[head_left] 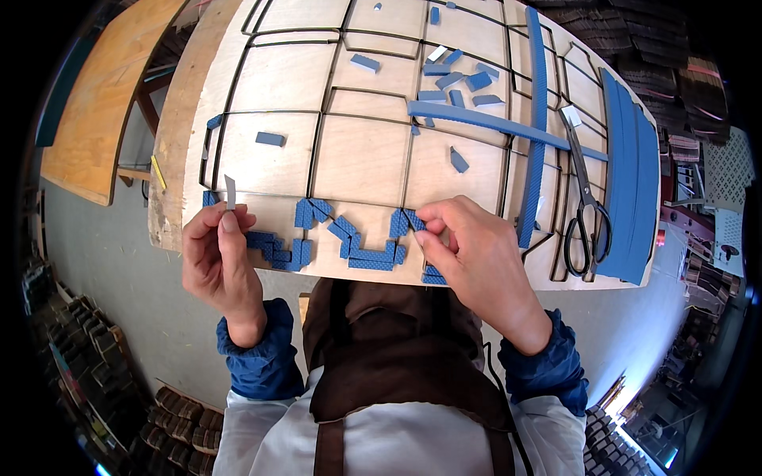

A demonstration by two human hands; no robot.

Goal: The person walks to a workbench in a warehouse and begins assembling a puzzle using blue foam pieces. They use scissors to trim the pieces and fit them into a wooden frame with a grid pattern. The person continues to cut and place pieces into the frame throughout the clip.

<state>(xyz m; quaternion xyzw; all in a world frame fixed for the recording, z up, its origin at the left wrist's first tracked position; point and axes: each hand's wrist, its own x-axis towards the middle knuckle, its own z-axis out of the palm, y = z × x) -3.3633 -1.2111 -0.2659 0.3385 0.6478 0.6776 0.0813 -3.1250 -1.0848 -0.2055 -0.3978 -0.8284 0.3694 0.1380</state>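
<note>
My left hand (pixel 221 258) pinches a thin grey-white strip (pixel 231 193), perhaps peeled backing, upright between thumb and fingers. My right hand (pixel 482 247) has thumb and forefinger closed on a small blue foam piece (pixel 414 220) at the near edge of the wooden die board (pixel 274 75). Dark metal cutting rules (pixel 317 151) stand in lines across the board. Between my hands, blue foam pieces (pixel 373 255) line the rules along a zigzag outline. More blue foam (pixel 274 250) lies beside my left hand. My right fingers partly cover the piece they touch.
Loose blue foam blocks (pixel 479 81) are scattered on the board's far middle. Long blue foam strips (pixel 533 127) cross at the right, beside black-handled scissors (pixel 586 194) and wide blue foam sheets (pixel 635 190). A wooden table (pixel 103 95) stands at the left; stacked boards (pixel 186 416) are behind.
</note>
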